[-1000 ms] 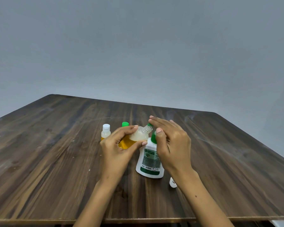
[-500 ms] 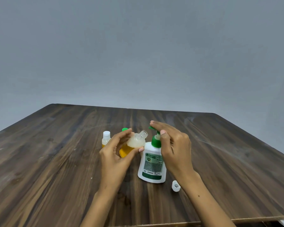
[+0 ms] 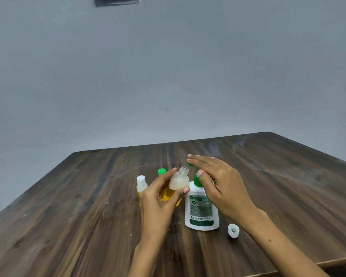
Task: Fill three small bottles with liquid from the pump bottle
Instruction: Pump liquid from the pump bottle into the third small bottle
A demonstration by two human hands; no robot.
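Two hands busy: left hand [image 3: 158,204] clasped round open small bottle [image 3: 179,181], tilted towards pump bottle [image 3: 201,210]; right hand [image 3: 222,184] spread flat over pump head.

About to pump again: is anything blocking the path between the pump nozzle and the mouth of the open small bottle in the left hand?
Nothing visible. The open small bottle, held tilted in the left hand, has its uncapped mouth beside the pump bottle nozzle; the right hand covers the pump head.

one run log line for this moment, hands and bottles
left hand: holds open small bottle tilted at nozzle | right hand: on pump bottle head | loose cap: on table
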